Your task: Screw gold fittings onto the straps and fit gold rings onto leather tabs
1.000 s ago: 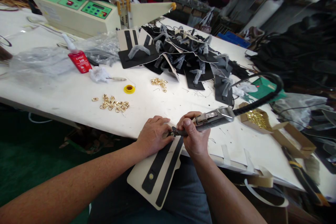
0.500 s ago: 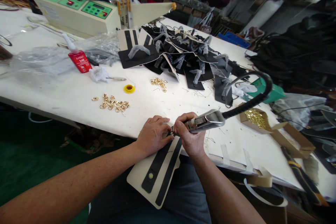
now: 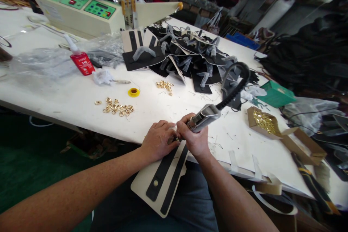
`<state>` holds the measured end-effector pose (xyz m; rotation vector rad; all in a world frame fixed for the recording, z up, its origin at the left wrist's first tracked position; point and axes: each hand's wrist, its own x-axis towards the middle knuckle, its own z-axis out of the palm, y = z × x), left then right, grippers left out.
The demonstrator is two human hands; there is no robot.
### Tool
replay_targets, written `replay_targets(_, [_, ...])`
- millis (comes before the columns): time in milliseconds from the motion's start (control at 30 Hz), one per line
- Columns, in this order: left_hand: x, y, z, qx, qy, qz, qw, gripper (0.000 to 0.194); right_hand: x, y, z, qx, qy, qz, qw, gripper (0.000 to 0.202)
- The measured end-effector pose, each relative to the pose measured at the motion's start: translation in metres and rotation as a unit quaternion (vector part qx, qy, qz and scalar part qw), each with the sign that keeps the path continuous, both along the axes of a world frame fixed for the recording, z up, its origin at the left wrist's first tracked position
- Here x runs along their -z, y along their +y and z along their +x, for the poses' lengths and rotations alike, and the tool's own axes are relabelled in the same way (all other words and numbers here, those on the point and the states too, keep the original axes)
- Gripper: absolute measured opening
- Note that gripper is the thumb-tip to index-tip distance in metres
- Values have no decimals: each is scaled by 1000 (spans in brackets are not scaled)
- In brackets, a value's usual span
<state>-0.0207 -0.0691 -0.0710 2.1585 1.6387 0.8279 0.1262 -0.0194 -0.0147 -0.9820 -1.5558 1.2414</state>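
My left hand (image 3: 160, 140) is closed on the upper end of a beige panel (image 3: 143, 181) with black strips, thumb and fingertips pinched at its edge. The panel rests over my lap against the table edge, with a round gold stud (image 3: 156, 183) near its lower end. My right hand (image 3: 194, 138) is wrapped round a silver powered screwdriver (image 3: 204, 117) with a thick black cord. Its tip points down at a small metal piece by my left fingertips; fingers hide most of that contact.
Gold rings (image 3: 118, 107) and more gold hardware (image 3: 165, 86) lie on the white table near a yellow spool (image 3: 133, 92). A red glue bottle (image 3: 82, 62), stacked black panels (image 3: 187, 58), a green-panelled machine (image 3: 81, 11) and a cardboard box (image 3: 263, 121) of gold pieces surround them.
My right hand has tipped the screwdriver more upright and its back end has swung left, the cord with it. My left hand and the panel stay nearly still.
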Motion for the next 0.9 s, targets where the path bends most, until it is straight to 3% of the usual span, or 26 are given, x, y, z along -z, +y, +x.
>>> replay_targets(167, [0,0,1,-4,-5,3,1000,18,-3,-2,-5,16,-19,-3,1000,26])
replay_targets(500, [-3,-4,3,-6,-2,17,1000,21,-14,-14,-11,141,2,-42,989,36])
replay_targets(633, [0,-4,5,-9,14,34,999,25,-21,-16,-5,86,15,-46,995,44])
replay_targets(733, [1,-4,7,-14,25,41,999,32,-35,-13,1,29,33,-33,998,48])
replay_targets(833, [-4,-7,10,-29,34,44,998,36,-52,-6,13,61,5,0,998,49])
replay_targets(900, [-9,-10,13,-45,43,43,997,36,-57,2,29,100,-79,35,991,50])
